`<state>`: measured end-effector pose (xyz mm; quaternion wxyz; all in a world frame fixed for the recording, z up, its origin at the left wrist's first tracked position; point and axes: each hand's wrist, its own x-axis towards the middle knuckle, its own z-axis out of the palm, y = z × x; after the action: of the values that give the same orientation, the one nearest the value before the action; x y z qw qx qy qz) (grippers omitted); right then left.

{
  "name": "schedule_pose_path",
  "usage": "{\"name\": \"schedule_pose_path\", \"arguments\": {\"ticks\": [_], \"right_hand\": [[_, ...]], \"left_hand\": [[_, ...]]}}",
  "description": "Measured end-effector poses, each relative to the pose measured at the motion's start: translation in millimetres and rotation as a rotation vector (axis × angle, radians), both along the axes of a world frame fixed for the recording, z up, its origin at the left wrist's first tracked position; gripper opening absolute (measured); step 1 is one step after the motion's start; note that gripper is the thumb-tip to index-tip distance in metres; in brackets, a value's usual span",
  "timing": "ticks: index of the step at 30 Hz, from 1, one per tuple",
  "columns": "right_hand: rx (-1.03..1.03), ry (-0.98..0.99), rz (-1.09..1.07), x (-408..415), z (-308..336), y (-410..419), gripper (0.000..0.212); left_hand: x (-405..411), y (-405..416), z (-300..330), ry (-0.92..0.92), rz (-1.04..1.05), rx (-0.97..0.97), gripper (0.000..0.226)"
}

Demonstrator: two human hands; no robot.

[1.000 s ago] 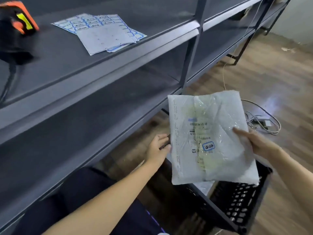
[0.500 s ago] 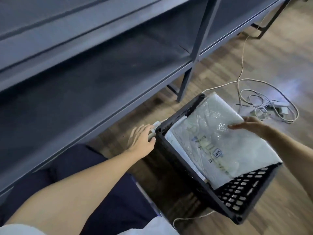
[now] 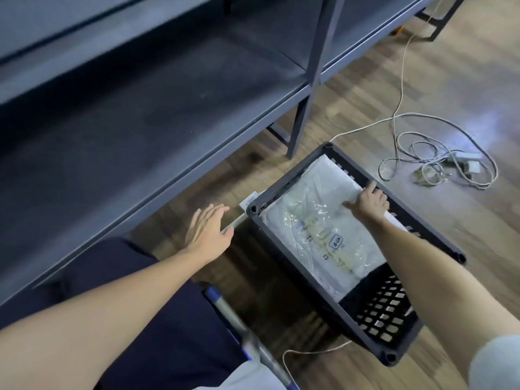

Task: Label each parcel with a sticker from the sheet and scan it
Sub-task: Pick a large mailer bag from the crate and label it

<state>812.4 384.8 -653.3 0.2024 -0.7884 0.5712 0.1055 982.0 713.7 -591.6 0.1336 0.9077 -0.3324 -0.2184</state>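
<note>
Left hand [image 3: 206,230] hovers spread, holding nothing, left of the black crate [image 3: 284,184]. Inside the crate lies the labelled parcel [image 3: 323,220], right hand [image 3: 367,204] pressing its far edge, fingers loosely spread. Soft, light, slippery film: best pinched at an edge.

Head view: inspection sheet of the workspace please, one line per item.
Surface: wood-look floor; grey shelf bare where seen.
Job's things: white plastic parcel lies in the black crate, blue-bordered sticker on its face. Sticker sheet and scanner: nothing seen.
Clutter: a white edge peeks out beside the crate's left corner; cannot tell what it is.
Grips: right hand rests on the parcel, fingers spread; left hand open, flat, left of the crate, holding nothing.
Cables: tangled white cable with adapter on the floor right of the crate; a thin cord passes under the crate's near corner.
Surroundings: dark trouser leg, metal shelf post.
</note>
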Motion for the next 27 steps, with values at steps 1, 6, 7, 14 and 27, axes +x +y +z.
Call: {"name": "schedule_pose_path", "arguments": {"ticks": [1, 6, 7, 14, 27], "right_hand": [[-0.021, 0.072, 0.077, 2, -4, 11, 0.080], [0.240, 0.178, 0.346, 11, -22, 48, 0.038], [0.232, 0.155, 0.337, 14, -24, 51, 0.038], [0.298, 0.136, 0.263, 28, -17, 62, 0.019], [0.130, 0.093, 0.301, 57, 31, 79, 0.051]], "left_hand": [[3, -1, 1, -0.007, -0.002, -0.004, 0.049], [22, 3, 10, -0.043, -0.011, 0.014, 0.050], [25, 4, 11, -0.050, -0.015, 0.023, 0.050], [31, 0, 20, -0.073, -0.039, 0.022, 0.052], [23, -10, 43, -0.082, -0.201, 0.070, 0.055]]}}
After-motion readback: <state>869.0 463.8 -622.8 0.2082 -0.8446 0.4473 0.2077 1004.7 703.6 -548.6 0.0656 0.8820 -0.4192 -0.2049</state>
